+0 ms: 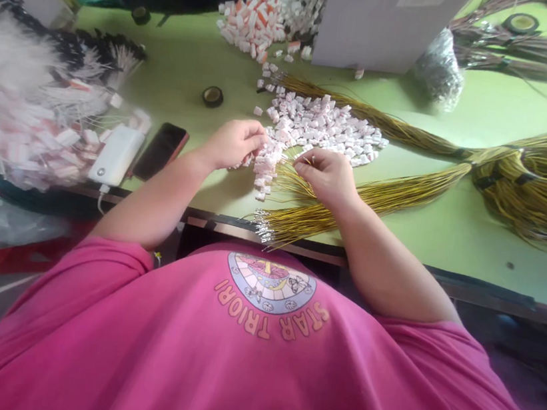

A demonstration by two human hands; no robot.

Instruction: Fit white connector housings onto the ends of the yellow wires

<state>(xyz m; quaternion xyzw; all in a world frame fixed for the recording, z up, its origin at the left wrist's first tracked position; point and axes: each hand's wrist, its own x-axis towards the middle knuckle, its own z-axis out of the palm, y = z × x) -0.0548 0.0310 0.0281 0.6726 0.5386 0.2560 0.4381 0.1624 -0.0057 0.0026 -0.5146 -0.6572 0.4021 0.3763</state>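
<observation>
My left hand (235,145) is at the left edge of a pile of small white plastic connector housings (324,125). Its fingers are closed, and what sits between the fingertips is hidden. Thumb and forefinger of my right hand (328,177) pinch a thin yellow wire (309,163) near its end. Below that hand a bundle of yellow and black wires (380,195) runs along the table, its metal-tipped ends (263,224) at the front edge. More housings, some joined to yellow wires, lie between the two hands.
Left of me are a dark phone (161,152), a white power bank (117,154) with a cable, and heaped white connectors (59,150). A tape roll (212,96) lies behind my left hand. A grey box (385,25), orange-white parts (254,24) and a clear bag (441,72) stand farther back.
</observation>
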